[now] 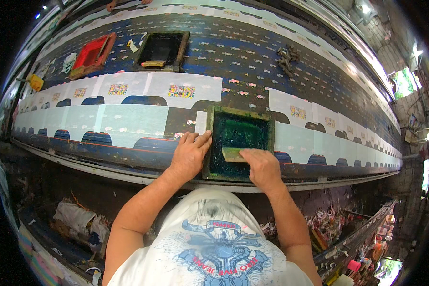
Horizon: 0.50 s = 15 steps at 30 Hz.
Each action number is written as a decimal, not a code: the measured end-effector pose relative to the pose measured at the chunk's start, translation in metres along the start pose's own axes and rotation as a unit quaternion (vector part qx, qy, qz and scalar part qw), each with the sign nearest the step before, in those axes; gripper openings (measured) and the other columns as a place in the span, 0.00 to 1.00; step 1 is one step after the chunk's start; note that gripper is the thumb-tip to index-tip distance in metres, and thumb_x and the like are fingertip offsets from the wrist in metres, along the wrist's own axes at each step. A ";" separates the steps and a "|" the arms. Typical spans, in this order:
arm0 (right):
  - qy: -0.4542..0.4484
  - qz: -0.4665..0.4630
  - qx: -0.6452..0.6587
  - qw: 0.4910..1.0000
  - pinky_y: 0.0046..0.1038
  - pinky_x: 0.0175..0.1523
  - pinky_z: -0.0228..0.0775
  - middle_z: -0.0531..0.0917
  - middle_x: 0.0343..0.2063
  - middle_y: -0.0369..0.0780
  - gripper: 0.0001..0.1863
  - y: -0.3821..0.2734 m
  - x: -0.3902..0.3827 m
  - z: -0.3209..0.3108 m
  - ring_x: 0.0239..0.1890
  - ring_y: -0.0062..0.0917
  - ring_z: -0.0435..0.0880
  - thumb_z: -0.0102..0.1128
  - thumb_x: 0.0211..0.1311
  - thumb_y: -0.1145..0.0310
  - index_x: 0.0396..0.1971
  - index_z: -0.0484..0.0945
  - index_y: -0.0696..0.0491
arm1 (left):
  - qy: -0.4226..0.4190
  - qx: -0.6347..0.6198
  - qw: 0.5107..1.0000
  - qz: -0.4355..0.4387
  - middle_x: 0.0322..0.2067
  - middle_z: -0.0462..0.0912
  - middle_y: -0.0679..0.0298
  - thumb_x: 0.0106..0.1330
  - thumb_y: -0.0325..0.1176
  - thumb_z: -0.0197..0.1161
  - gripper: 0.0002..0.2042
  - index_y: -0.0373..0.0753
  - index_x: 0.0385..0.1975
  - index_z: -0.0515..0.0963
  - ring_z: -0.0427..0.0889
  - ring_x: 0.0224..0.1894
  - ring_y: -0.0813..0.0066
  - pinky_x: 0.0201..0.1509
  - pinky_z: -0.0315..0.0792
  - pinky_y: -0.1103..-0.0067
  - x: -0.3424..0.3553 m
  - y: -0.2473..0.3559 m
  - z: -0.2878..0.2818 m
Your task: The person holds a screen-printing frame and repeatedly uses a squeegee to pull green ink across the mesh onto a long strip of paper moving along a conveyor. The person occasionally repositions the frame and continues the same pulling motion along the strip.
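Observation:
A screen-printing frame with dark green ink on its mesh lies at the table's near edge, straight in front of me. Inside it, my right hand is closed around one end of a squeegee, which is tilted against the inked mesh. My left hand rests at the frame's left side, fingers stretched out and slightly apart, fingertips touching its edge. A narrow white strip lies just beyond those fingertips. Pale fabric pieces lie in a row to the left, and more pale pieces continue to the right.
Farther back sit a red-inked screen frame and a black-inked one with a squeegee. A dark twisted bundle lies right of them. Another person's hand shows at the far edge. A cluttered shelf stands at lower right.

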State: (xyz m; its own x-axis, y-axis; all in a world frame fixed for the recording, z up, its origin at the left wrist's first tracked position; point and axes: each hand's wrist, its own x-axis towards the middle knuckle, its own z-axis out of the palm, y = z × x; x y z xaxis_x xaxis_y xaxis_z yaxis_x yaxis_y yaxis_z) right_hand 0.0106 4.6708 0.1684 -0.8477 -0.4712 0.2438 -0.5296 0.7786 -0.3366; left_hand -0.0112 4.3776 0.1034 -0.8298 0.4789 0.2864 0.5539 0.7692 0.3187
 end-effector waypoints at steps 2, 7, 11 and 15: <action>-0.046 -0.004 0.002 0.999 0.43 0.59 0.83 0.94 0.51 0.45 0.22 -0.001 -0.007 -0.002 0.54 0.42 0.93 0.61 0.61 0.81 0.54 0.90 0.54 | -0.011 0.008 1.000 -0.007 0.75 0.78 0.58 0.54 0.19 0.68 0.33 0.32 0.66 0.82 0.78 0.68 0.50 0.77 0.69 0.54 0.000 0.001 -0.004; -0.049 -0.005 0.020 0.999 0.44 0.59 0.83 0.94 0.51 0.46 0.20 0.004 0.012 -0.017 0.53 0.42 0.93 0.61 0.63 0.80 0.53 0.90 0.54 | -0.015 0.013 1.000 -0.010 0.76 0.77 0.58 0.54 0.19 0.68 0.34 0.33 0.67 0.82 0.78 0.69 0.50 0.78 0.68 0.54 -0.002 0.001 0.000; -0.002 -0.009 -0.011 1.000 0.44 0.58 0.82 0.94 0.51 0.46 0.21 0.012 0.016 0.000 0.53 0.43 0.92 0.62 0.61 0.81 0.53 0.90 0.55 | -0.021 0.024 0.999 0.000 0.77 0.76 0.58 0.55 0.20 0.68 0.33 0.33 0.68 0.82 0.78 0.70 0.51 0.79 0.67 0.54 0.000 0.002 0.000; -0.026 -0.040 0.013 0.999 0.45 0.56 0.81 0.92 0.48 0.46 0.23 -0.003 -0.008 0.004 0.49 0.43 0.89 0.64 0.57 0.83 0.54 0.90 0.55 | -0.008 0.024 1.000 -0.004 0.76 0.77 0.58 0.56 0.21 0.69 0.33 0.33 0.67 0.82 0.78 0.68 0.51 0.78 0.68 0.54 -0.003 0.001 0.002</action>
State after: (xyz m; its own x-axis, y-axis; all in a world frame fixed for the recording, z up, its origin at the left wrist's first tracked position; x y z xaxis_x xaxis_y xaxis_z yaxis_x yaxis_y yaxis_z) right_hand 0.0189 4.6706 0.1642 -0.8030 -0.5526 0.2232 -0.5954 0.7273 -0.3413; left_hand -0.0085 4.3779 0.1010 -0.8353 0.4794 0.2693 0.5439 0.7921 0.2769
